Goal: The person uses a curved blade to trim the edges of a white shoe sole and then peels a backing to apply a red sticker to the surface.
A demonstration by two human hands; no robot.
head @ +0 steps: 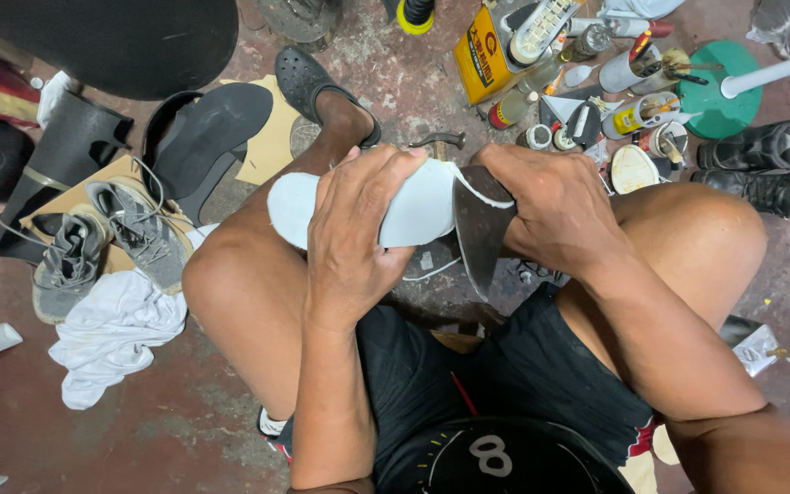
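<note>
The white shoe sole (413, 212) lies across the person's knees, smooth and pale, with a thin white strip curling off its edge near the dark broad blade (479, 233). The left hand (358, 233) wraps its fingers closed over the sole, and the right hand (555, 206) closes its fingers on the blade, which presses against the sole. On the floor (166, 430), grey sneakers (107, 242) and a white cloth (112, 334) lie left, glue bottles (541, 78) and black boots (765, 169) right.

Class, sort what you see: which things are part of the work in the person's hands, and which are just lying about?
In use: white sole, dark blade, left hand, right hand.

Lying about: grey sneakers, white cloth, black boots, yellow can, hammer.
</note>
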